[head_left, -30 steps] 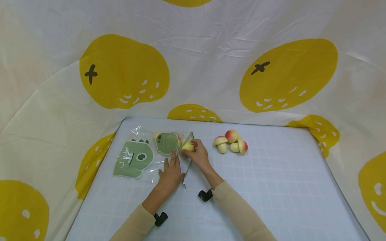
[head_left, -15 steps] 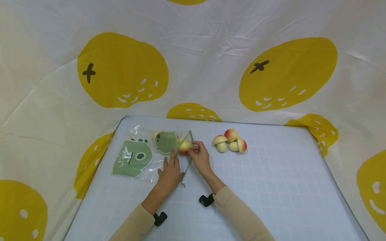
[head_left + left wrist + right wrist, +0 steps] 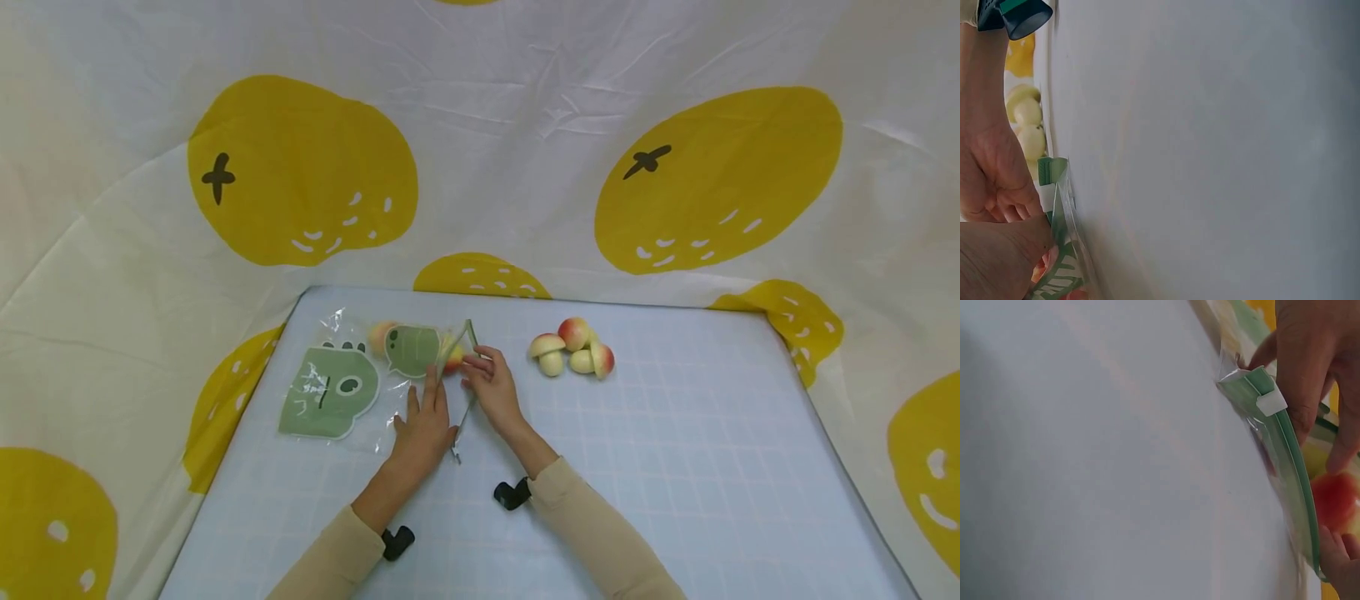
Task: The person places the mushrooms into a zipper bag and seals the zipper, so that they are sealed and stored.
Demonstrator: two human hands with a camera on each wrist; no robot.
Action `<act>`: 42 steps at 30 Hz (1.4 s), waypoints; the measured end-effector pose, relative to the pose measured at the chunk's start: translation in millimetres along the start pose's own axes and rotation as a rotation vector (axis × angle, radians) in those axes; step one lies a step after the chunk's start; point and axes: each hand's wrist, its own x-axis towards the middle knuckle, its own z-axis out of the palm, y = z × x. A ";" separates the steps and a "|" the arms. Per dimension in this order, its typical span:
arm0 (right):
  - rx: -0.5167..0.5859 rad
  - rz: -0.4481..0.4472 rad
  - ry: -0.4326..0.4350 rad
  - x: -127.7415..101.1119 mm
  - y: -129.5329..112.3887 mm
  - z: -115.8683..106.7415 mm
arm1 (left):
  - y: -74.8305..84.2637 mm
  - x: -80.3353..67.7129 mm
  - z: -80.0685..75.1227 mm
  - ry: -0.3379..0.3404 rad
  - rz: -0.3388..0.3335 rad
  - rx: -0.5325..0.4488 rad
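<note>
Pale cloth (image 3: 510, 167) printed with yellow fruit backs a checked table (image 3: 675, 433); at its left I see a clear, green-printed bag (image 3: 330, 396), which I judge light, floppy and slick, best held by its zip rim (image 3: 1300, 470); a rounded piece (image 3: 379, 337) behind a print seems to fill some room; the left hand (image 3: 423, 429) lies straight-fingered across the bag near its mouth, clenching nothing; a red-and-yellow piece (image 3: 1335, 500) sits at that mouth, probably light, smooth and firm, best taken by its sides; the right hand (image 3: 491, 387), released, has fingertips just beside it; the rim might snag; farther right, mushroom-shaped pieces (image 3: 573, 336) cluster, out of the way.
</note>
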 end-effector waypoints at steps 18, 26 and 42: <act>0.050 0.161 -0.149 4.8 -1.4 18.5 | 1.2 -0.1 -3.7 -0.072 -0.016 -0.031; 0.141 0.149 -0.141 -1.5 -4.1 2.7 | 0.4 0.6 -3.0 -0.075 -0.022 -0.023; 0.092 0.103 -0.150 -22.4 -25.8 -36.2 | 0.1 2.5 -1.5 -0.086 -0.042 -0.029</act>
